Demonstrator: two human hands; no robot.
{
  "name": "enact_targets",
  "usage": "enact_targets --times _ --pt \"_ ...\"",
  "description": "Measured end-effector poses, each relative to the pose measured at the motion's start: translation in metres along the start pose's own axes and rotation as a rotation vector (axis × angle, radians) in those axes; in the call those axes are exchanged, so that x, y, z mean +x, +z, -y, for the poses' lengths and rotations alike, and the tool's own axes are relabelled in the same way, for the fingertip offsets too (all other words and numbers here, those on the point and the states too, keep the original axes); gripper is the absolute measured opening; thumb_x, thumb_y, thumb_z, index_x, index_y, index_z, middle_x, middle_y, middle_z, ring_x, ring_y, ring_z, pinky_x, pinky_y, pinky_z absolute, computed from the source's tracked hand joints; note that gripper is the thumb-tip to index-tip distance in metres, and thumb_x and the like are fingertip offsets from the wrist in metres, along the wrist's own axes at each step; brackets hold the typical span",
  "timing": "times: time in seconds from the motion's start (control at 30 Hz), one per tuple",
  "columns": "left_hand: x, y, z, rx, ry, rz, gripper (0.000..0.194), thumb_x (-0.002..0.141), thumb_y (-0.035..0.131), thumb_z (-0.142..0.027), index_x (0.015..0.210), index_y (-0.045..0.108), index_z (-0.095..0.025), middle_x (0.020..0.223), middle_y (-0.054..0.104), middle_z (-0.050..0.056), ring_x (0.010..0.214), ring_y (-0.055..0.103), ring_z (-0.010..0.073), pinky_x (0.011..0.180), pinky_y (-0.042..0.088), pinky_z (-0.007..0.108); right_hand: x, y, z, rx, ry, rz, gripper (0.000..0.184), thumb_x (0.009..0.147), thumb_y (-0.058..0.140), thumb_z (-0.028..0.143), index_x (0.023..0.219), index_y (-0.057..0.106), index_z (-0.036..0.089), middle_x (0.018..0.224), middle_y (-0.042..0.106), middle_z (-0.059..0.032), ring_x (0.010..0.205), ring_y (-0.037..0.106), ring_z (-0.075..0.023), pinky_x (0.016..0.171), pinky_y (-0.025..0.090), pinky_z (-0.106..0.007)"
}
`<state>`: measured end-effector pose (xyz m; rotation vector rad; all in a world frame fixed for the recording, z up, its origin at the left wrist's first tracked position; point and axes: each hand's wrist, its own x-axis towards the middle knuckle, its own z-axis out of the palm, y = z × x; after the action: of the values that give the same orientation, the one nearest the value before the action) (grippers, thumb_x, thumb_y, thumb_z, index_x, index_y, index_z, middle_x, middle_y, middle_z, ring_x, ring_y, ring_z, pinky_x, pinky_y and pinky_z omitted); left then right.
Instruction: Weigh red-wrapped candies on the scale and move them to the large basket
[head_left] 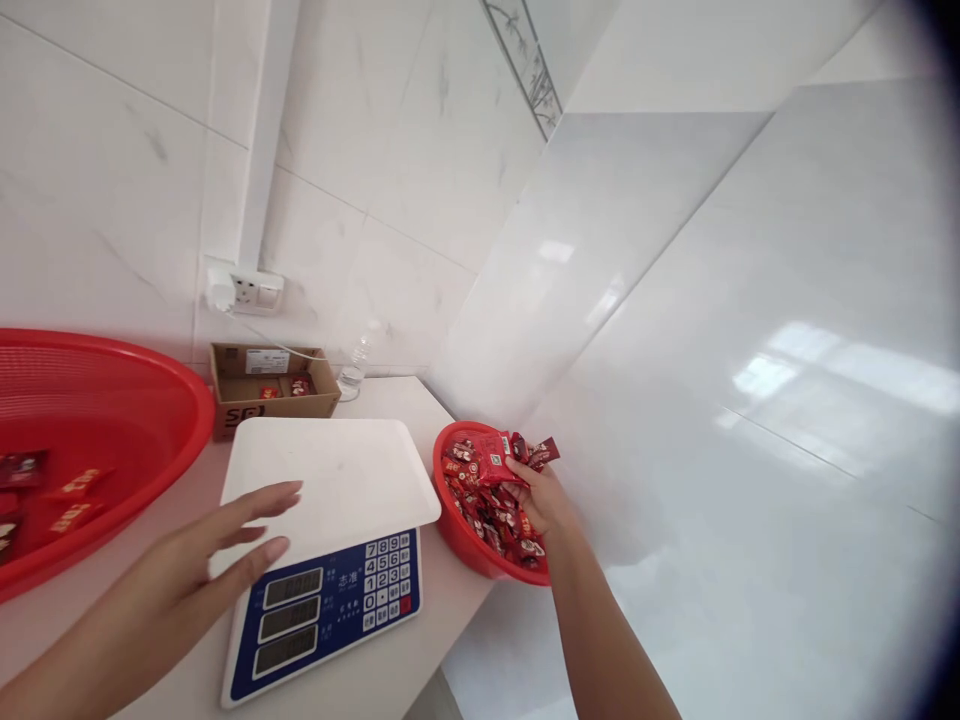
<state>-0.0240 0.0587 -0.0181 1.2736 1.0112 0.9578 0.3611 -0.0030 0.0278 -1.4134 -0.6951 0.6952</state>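
My right hand (541, 497) is closed on a bunch of small red snack packets (504, 455), held just above a small red bowl (465, 541) full of the same packets. The bowl sits at the counter's right edge. My left hand (229, 553) hovers open, fingers stretched out, over the left side of a white electronic scale's tray (352, 470). The scale's blue panel (330, 610) with displays and a keypad faces me.
A large red basket (135, 400) with a few packets stands at the left. A brown cardboard box (274, 385) and a clear plastic bottle (357, 366) stand by the tiled wall, below a wall socket (246, 290). White floor tiles lie to the right.
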Motion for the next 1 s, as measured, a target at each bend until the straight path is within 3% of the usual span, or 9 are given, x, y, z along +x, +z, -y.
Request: enact_targets --times 0.1,0.23,0.3,0.4,0.57,0.77,0.87,1.0 --pt "-0.012 0.017 -0.007 -0.123 -0.044 0.211 0.062 0.07 0.075 -0.04 0.128 0.053 -0.039 0.137 0.054 0.001 0.129 0.047 0.0244 0.097 0.049 0.031 -0.026 0.056 -0.002 0.204 0.035 0.167 0.039 0.062 0.08 0.026 0.097 0.064 0.022 0.093 0.072 -0.0019 0.086 0.068 -0.0198 0.078 0.057 -0.034" --pt "-0.021 0.028 -0.014 -0.513 -0.148 0.338 0.065 0.079 0.065 -0.045 0.138 0.038 -0.039 0.148 0.041 0.007 0.135 0.039 0.0264 0.094 0.05 0.042 -0.072 0.134 -0.018 0.339 0.171 0.491 0.05 0.055 0.084 0.024 0.102 0.064 0.022 0.099 0.072 -0.0028 0.092 0.067 -0.0209 0.084 0.054 -0.036" --pt "-0.022 0.029 -0.019 -0.631 -0.206 0.344 0.061 0.08 0.064 -0.045 0.136 0.041 -0.034 0.142 0.048 0.01 0.128 0.048 0.0288 0.09 0.053 0.044 -0.093 0.163 -0.024 0.338 0.227 0.663 0.049 0.057 0.084 0.026 0.102 0.065 0.021 0.099 0.072 -0.0036 0.091 0.067 -0.0212 0.084 0.053 -0.035" --pt "-0.019 0.027 -0.023 -0.683 -0.287 0.217 0.054 0.08 0.067 -0.037 0.128 0.051 -0.021 0.121 0.065 0.015 0.107 0.064 0.0292 0.08 0.058 0.04 -0.108 0.189 -0.027 0.293 0.211 0.808 0.048 0.063 0.082 0.032 0.105 0.064 0.022 0.103 0.071 -0.0046 0.094 0.066 -0.022 0.082 0.053 -0.036" --pt "-0.011 0.02 -0.024 -0.753 -0.305 0.08 0.043 0.08 0.067 -0.027 0.12 0.056 -0.017 0.105 0.072 0.013 0.089 0.071 0.024 0.071 0.06 0.034 -0.1 0.198 -0.023 0.183 0.222 0.705 0.051 0.067 0.077 0.048 0.108 0.063 0.021 0.097 0.071 -0.0051 0.083 0.067 -0.0192 0.068 0.055 -0.031" --pt "-0.005 0.016 -0.025 -0.797 -0.242 -0.042 0.025 0.08 0.066 -0.019 0.105 0.064 -0.016 0.104 0.072 0.012 0.088 0.071 0.0228 0.071 0.061 0.033 -0.077 0.188 -0.026 0.078 0.19 0.572 0.052 0.063 0.077 0.053 0.099 0.065 0.018 0.097 0.069 -0.007 0.078 0.064 -0.0156 0.057 0.052 -0.024" --pt "-0.004 0.009 -0.031 -0.824 -0.201 -0.118 0.024 0.081 0.064 -0.016 0.105 0.064 -0.018 0.105 0.071 0.011 0.088 0.071 0.0226 0.071 0.062 0.034 -0.061 0.183 -0.034 -0.148 0.099 0.533 0.05 0.069 0.07 0.051 0.107 0.061 0.02 0.104 0.065 -0.0066 0.082 0.064 -0.016 0.061 0.053 -0.025" --pt "-0.003 -0.001 -0.036 -0.843 -0.181 -0.207 0.024 0.083 0.06 -0.014 0.107 0.064 -0.017 0.103 0.071 0.011 0.086 0.071 0.022 0.069 0.063 0.035 -0.04 0.18 -0.049 -0.506 -0.025 0.509 0.043 0.076 0.059 0.045 0.11 0.056 0.02 0.097 0.064 -0.0056 0.084 0.064 -0.019 0.067 0.053 -0.032"
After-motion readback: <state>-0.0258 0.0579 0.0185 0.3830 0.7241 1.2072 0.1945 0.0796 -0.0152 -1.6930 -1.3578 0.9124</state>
